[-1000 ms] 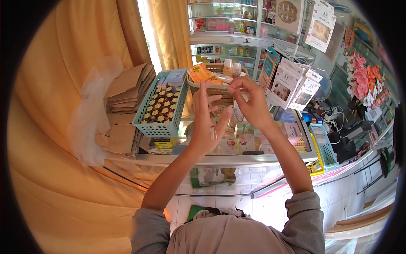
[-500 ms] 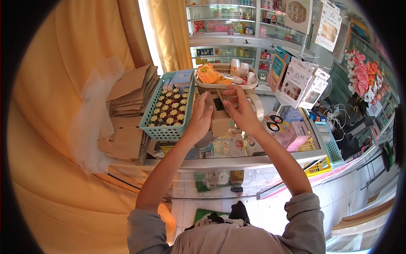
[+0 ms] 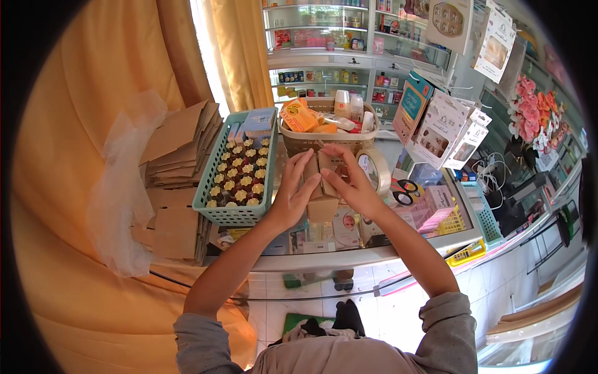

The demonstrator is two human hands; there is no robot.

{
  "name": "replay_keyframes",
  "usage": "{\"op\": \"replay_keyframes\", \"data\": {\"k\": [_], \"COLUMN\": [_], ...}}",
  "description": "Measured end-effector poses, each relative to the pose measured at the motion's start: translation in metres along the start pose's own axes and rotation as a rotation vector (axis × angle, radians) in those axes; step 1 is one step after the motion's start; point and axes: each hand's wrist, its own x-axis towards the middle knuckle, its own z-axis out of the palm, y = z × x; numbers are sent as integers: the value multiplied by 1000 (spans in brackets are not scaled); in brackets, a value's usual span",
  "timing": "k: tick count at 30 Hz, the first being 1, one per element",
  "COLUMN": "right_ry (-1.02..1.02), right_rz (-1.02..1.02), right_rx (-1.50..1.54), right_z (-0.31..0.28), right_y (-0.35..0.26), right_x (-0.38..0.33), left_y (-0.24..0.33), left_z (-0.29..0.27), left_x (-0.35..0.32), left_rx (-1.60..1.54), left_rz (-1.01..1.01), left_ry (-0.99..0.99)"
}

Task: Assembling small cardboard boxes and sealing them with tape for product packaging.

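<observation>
Two hands on one box here. Left hand [image 3: 288, 194] is half curled, fingers along the box's left side with the thumb over its top; right hand [image 3: 354, 188] is about as curled, fingertips and thumb on the right side, so the box is held between them. It's one small cardboard box [image 3: 323, 208], plain brown and boxy, with folded panels and a flap facing the front edge of the counter [image 3: 398, 252]. It sits around mid-counter, can't tell if its bottom touches the glass

Other stuff: one tape roll [image 3: 384, 167] on edge just right of the box, one pair of scissors [image 3: 406, 192] nearer the right edge, two piles of flat cardboard [image 3: 174, 230] by the left edge. One teal basket [image 3: 230, 215] beside those, roughly twenty flower-capped bottles [image 3: 228, 185] in it, and one tan basket [image 3: 330, 136] towards the back edge
</observation>
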Motion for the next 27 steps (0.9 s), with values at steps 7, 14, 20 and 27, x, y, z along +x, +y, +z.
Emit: {"op": "replay_keyframes", "data": {"k": [7, 14, 20, 27], "right_ry": [-34, -20, -10, -12], "right_rz": [146, 127, 110, 156], "right_rx": [46, 118, 125, 188], "right_z": [-1, -3, -3, -2], "right_y": [-11, -5, -4, -7], "right_x": [0, 2, 2, 2], "left_y": [2, 3, 4, 2], "left_z": [3, -1, 0, 0], "left_x": [-1, -2, -2, -3], "left_rx": [-140, -132, -152, -124], "left_rz": [-31, -44, -47, -56], "left_ry": [-8, -61, -51, -45]}}
